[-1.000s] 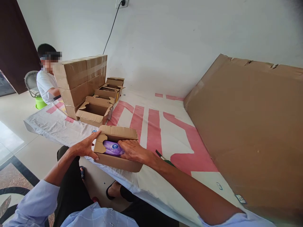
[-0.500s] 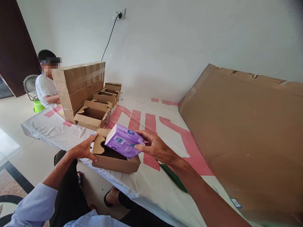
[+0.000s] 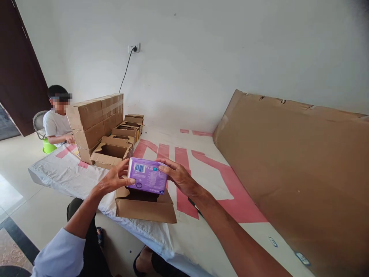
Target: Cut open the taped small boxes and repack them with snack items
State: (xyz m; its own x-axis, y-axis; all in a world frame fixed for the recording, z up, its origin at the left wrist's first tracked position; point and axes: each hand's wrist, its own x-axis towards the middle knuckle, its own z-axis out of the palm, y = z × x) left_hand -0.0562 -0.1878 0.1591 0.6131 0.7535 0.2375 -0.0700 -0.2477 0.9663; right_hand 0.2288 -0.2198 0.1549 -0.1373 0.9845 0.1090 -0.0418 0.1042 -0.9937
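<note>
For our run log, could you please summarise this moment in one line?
left hand + right hand: hold purple plastic-wrapped pack | above open brown cardboard box | co-worker seated far left

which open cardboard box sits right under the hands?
The open brown cardboard box at the near table edge, directly below the purple pack; the other open boxes sit farther back beside the sealed stack.

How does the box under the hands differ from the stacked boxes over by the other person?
The near box is open, flaps loose; the stacked boxes are shut, some taped. The near box lies alone below the purple pack held by left hand and right hand; the stacked ones are piled up. All are plain brown cardboard.
</note>
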